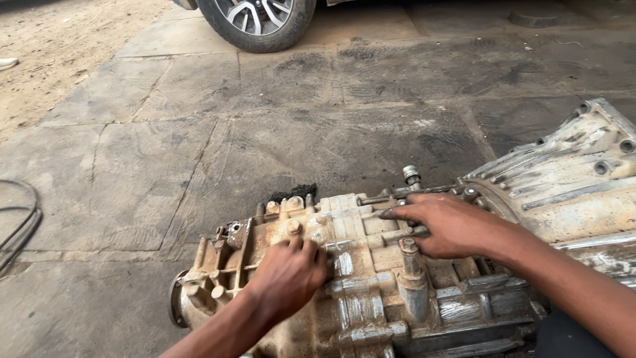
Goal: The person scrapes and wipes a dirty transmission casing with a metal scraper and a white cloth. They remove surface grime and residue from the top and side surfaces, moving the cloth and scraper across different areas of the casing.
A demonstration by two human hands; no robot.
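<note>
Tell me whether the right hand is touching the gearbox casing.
Touching. The head view shows the right hand lying flat on top of the gearbox casing, fingers spread across its ribs with no gap visible.

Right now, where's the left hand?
Head view, lower centre: left hand rests atop the rusty gearbox casing, just left of the right hand.

The gearbox housing (371, 292) lay on the paved floor (265, 132). Both hands rested on it, left hand (286, 277) left of right hand (445, 225). A car wheel (257, 21) stood behind; cables (20, 225) lay far left.
</note>
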